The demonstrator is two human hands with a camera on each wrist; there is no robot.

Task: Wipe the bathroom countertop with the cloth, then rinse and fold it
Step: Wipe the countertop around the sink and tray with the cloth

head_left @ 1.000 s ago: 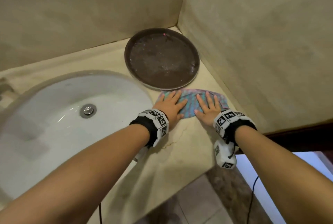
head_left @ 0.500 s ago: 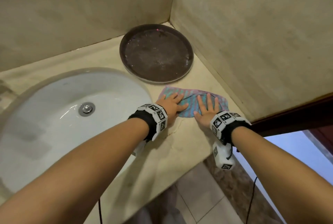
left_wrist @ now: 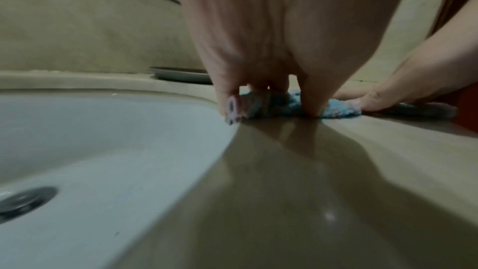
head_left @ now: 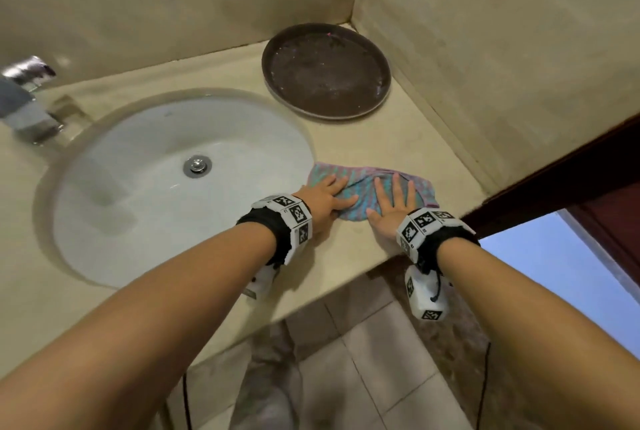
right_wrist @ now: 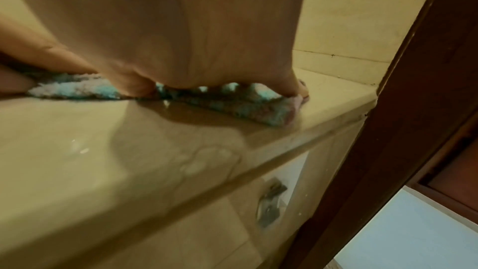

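A fluffy blue-and-pink cloth (head_left: 360,182) lies flat on the beige countertop (head_left: 349,256), right of the sink and in front of the brown tray. My left hand (head_left: 323,199) presses its left part with straight fingers, close to the sink's rim. My right hand (head_left: 391,206) lies flat on its right part, fingers spread. In the left wrist view the cloth (left_wrist: 336,110) shows under the fingertips (left_wrist: 314,107). In the right wrist view the cloth (right_wrist: 77,89) bunches beneath the palm, near the counter's front edge.
A white oval sink (head_left: 114,208) with a metal drain (head_left: 196,166) lies left of the cloth. A chrome tap (head_left: 26,104) stands far left. A round brown tray (head_left: 327,71) sits in the back corner. Walls close the back and right; a dark door frame (head_left: 561,180) stands right.
Both hands have slid the cloth toward the front and left, away from the tray and up to the sink's rim. The head view has swung left, showing the tap.
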